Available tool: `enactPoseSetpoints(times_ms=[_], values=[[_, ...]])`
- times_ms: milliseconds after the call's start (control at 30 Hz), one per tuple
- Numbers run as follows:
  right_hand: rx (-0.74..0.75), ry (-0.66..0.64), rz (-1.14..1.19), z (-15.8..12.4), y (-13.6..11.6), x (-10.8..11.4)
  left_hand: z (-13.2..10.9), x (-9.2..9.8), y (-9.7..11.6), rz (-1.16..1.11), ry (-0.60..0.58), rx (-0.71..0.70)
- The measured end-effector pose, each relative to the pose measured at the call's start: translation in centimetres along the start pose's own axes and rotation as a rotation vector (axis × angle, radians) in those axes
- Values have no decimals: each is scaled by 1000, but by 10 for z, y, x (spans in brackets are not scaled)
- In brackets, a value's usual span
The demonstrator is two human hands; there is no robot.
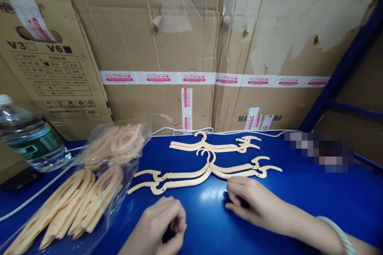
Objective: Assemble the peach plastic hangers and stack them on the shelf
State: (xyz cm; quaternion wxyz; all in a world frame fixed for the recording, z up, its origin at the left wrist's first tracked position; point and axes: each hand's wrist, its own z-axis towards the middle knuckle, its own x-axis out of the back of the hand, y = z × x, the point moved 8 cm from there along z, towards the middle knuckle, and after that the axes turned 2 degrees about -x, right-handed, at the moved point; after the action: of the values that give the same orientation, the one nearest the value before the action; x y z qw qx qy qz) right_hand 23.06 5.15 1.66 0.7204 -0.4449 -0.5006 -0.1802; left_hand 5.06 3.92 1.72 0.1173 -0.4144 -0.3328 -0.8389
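Note:
Cream plastic folding hangers lie on the blue table. Two hangers with spread, hooked arms lie nested in front, and more hanger parts lie just behind them. My left hand rests near the table's front, below the left arms of the front hangers, fingers curled with nothing visible in them. My right hand is just below the right arms of the front hangers, fingers loosely curled, its fingertips close to the lower arm; nothing shows in it.
At the left, a clear plastic bag holds several folded cream hangers. Beside it stand a water bottle and a dark object. A white cable runs along the table. Cardboard rises behind; a blue frame is at the right.

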Motion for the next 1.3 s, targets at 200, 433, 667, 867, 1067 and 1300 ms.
enactPoseSetpoints(times_ms=[200, 433, 667, 867, 1067, 1300], values=[[-20, -1, 64, -1, 5, -3, 0, 2, -1, -6, 85, -57], [-12, -4, 123, -2, 4, -5, 3, 7, -6, -78, 87, 30], [3, -12, 125, -1, 3, -4, 0, 3, -11, -148, 19, 103], [11, 14, 125, 0, -1, -1, 1, 10, -2, -92, 91, -52], [-22, 243, 21, 6, 26, 38, 3, 14, 5, -19, 97, -129], [-341, 305, -360, 31, 115, 109, 3, 14, 3, 40, 81, -88]])
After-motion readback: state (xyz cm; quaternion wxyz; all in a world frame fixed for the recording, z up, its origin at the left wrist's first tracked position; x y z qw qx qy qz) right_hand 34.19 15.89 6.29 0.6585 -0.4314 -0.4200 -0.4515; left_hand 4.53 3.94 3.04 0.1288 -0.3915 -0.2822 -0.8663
